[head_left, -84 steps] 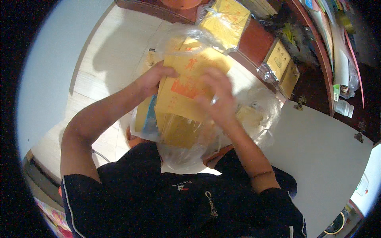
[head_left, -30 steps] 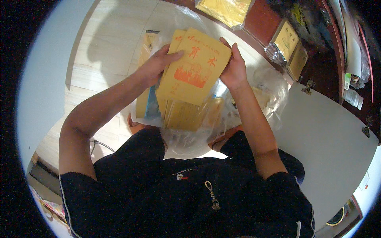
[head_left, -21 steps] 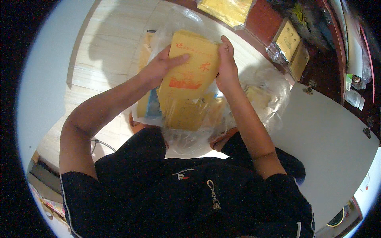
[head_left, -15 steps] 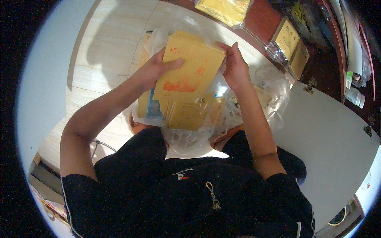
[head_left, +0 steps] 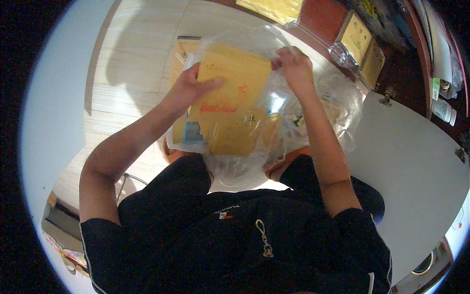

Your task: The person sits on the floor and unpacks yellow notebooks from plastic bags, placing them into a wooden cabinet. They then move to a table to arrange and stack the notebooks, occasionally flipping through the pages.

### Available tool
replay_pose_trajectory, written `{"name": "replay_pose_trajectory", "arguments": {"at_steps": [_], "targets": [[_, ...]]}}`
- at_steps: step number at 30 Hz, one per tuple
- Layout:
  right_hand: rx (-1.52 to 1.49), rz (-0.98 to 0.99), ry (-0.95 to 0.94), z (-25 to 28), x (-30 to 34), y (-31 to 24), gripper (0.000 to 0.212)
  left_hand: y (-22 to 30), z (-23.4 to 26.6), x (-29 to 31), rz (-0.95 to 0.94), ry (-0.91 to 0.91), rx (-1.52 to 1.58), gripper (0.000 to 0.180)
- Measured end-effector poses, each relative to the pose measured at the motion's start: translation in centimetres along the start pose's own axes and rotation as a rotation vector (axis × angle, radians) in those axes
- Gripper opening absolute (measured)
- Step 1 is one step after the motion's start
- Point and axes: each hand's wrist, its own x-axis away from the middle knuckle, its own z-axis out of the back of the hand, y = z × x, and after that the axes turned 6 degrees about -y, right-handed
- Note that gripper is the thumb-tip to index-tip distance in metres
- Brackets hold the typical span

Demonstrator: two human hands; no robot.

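My left hand [head_left: 192, 89] grips the left edge of some yellow-brown paper envelopes [head_left: 230, 81] with red print, its thumb lying on top. A clear plastic bag [head_left: 237, 174] lies around and under them, and its film also rises past their far edge. At their far right corner, my right hand [head_left: 296, 71] has its fingers closed on the bag's film; the fingertips are slightly blurred. More yellow-brown paper [head_left: 232, 139] shows through the plastic nearer to me. A blue piece [head_left: 193, 132] lies at the lower left of the envelopes.
Another clear bag [head_left: 342, 110] with contents lies to the right, beside a white cabinet door [head_left: 406, 171]. Yellow packets in plastic [head_left: 274, 9] and a printed yellow box [head_left: 355, 39] rest on the dark red shelf. White wall [head_left: 58, 88] stands at the left.
The envelopes have come down lower, onto the paper below, and plastic film now rises around their far edge. My right hand has turned, and its spread fingers have closed on the film.
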Motion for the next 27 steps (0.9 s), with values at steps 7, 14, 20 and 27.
{"name": "replay_pose_trajectory", "arguments": {"at_steps": [7, 14, 20, 27], "targets": [[0.102, -0.234, 0.084, 0.8, -1.2, 3.7, 0.025, 1.9, 0.2, 2.5, -0.032, -0.106, -0.174, 0.045], [0.469, -0.195, 0.458, -0.6, -4.7, 3.4, 0.034, 2.4, -1.2, 3.5, -0.053, -0.345, -0.388, 0.049], [0.496, -0.177, 0.507, 6.7, -5.4, 5.7, 0.04, 2.9, -1.2, 4.0, 0.075, -0.44, -0.497, 0.05], [1.112, -0.249, 0.01, 15.8, -0.7, 15.6, 0.036, 3.1, 1.0, 5.2, 0.066, -0.244, -0.214, 0.045]]}}
